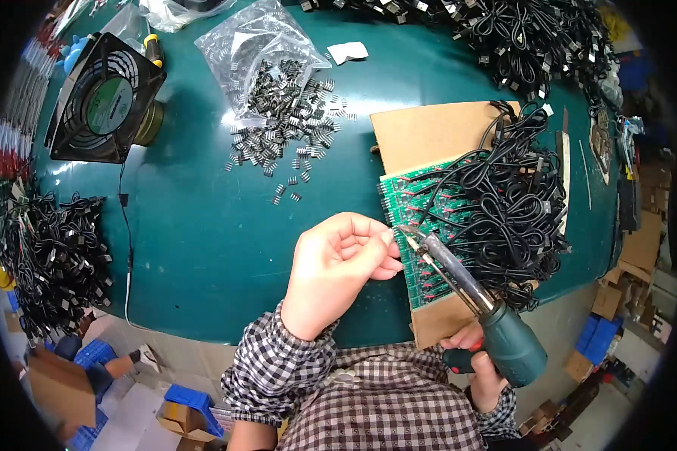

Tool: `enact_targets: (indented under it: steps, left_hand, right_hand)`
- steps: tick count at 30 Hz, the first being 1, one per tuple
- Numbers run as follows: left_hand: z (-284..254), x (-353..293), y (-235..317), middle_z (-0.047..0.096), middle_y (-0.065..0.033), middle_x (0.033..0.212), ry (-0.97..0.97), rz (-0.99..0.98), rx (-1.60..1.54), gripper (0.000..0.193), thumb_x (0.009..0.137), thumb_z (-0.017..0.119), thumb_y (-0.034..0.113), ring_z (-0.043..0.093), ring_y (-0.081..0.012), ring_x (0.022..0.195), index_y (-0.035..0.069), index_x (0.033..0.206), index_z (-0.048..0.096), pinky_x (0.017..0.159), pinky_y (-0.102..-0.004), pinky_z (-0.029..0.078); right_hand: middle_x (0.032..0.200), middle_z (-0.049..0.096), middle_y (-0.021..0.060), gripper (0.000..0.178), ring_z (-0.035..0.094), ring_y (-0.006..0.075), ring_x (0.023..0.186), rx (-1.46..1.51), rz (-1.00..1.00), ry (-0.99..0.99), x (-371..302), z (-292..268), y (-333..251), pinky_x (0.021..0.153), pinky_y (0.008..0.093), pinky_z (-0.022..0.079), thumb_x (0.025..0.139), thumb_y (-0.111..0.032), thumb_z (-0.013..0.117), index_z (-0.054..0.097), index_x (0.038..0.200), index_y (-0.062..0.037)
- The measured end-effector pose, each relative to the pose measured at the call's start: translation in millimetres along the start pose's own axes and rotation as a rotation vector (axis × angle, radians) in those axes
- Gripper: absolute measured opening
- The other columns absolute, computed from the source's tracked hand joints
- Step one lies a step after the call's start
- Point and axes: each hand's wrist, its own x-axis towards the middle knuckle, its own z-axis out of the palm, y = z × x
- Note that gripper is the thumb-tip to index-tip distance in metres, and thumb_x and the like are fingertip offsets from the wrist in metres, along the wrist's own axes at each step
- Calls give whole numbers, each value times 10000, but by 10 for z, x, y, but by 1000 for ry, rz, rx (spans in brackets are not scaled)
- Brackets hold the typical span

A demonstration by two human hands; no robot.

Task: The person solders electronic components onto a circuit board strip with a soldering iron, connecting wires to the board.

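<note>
My right hand grips a dark green soldering gun by its handle, at the lower right. The metal barrel slants up and left, its tip over the left edge of a green circuit board panel. Close to that tip, my left hand has thumb and forefinger pinched at the board's edge; what they hold is hidden. Small black pin headers stick out along the upper part of this edge. Black cables with red ends at the board lie bundled over its right side. A cardboard sheet lies under the panel.
Loose pin headers spill from a clear plastic bag at the back. A black fan stands far left, its cord trailing forward. Cable piles fill the left edge and the back right. A yellow-black screwdriver lies behind the fan.
</note>
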Motion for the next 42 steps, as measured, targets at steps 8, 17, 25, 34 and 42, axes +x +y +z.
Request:
enact_targets:
  steps: [8, 17, 25, 34, 42]
  left_hand:
    - [0, 0, -4, 610, -113, 771, 4, -3, -7, 156, 847, 555, 89, 621, -159, 655, -64, 878, 556, 606, -243, 533]
    - [10, -4, 14, 613, -115, 774, 14, -9, 6, 145, 848, 551, 81, 622, -159, 658, -62, 871, 558, 607, -242, 532]
    - [16, 2, 11, 614, -115, 772, 22, -14, 20, 139, 844, 555, 79, 620, -159, 657, -57, 868, 561, 606, -242, 531]
    - [19, 1, 15, 617, -113, 772, 27, -6, 23, 137, 843, 558, 77, 618, -153, 652, -56, 875, 562, 604, -243, 531]
    - [14, 6, 12, 616, -115, 778, 21, -10, 19, 136, 843, 556, 72, 619, -153, 655, -59, 878, 559, 604, -240, 531]
  right_hand:
    - [894, 537, 135, 283, 552, 236, 867, 108, 16, -63, 5, -51, 18, 840, 423, 462, 805, -184, 612, 501, 945, 35]
    - [735, 469, 101, 426, 523, 211, 715, 13, 19, 33, 9, 28, 3, 689, 397, 523, 788, -389, 590, 472, 786, 19]
    - [705, 470, 92, 448, 518, 197, 686, 19, 47, 53, -6, 51, -20, 685, 395, 527, 781, -417, 594, 471, 768, 13]
    - [700, 469, 94, 457, 518, 196, 684, 13, 65, 26, -36, 26, -3, 690, 395, 529, 788, -427, 579, 467, 753, 15]
    - [795, 491, 120, 449, 565, 229, 750, 39, -32, 86, 1, 55, -31, 679, 386, 530, 813, -394, 561, 466, 860, 42]
